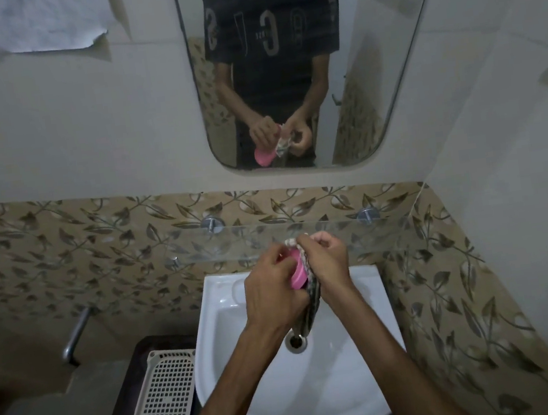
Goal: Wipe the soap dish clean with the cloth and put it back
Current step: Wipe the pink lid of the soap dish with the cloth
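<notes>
Head view: left hand [273,293] fingers gripping glossy pink oval soap dish [299,275], right hand [327,259] fingers pinching striped cloth [312,301].

Over the sink [373,384], the left hand [270,297] holds the pink soap dish [298,275] while the right hand [329,262] seemingly presses the cloth [313,300] against it.

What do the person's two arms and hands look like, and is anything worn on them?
Both forearms are bare, with no sleeves in the direct view. The left hand and right hand show no gloves, rings, watch or bracelet. In the rounded wall mirror, short dark sleeves of a black printed T-shirt end above the elbows.
</notes>
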